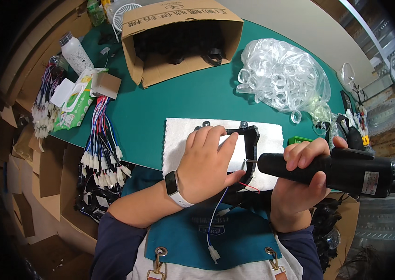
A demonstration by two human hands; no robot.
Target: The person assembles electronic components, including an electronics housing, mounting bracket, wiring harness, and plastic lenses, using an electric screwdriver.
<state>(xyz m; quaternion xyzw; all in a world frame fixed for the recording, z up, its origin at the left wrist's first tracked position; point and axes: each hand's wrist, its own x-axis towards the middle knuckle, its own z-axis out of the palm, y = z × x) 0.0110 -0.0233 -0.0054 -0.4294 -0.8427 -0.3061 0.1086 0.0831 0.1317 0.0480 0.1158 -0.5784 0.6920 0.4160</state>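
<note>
On a white cloth pad (pixel 269 135) in front of me lies a black plastic frame (pixel 253 144) with a white panel (pixel 238 151) inside it. My left hand (pixel 202 161) reaches over the frame, fingers toward its far edge and thumb near the close edge, holding it against the pad. In my right hand (pixel 295 196) is a black electric screwdriver (pixel 346 170), gripped sideways. Its thin bit (pixel 251 161) points left to the right side of the panel; exact contact with a screw cannot be made out. A blue-and-white wire (pixel 212 217) hangs from the frame toward my apron.
An open cardboard box (pixel 183 74) of black parts stands at the back of the green table (pixel 160 100). A clear bag (pixel 283 70) of transparent rings lies back right. Bundled wires with white connectors (pixel 101 158) hang off the left edge, near wipes (pixel 77 102) and a bottle (pixel 73 51).
</note>
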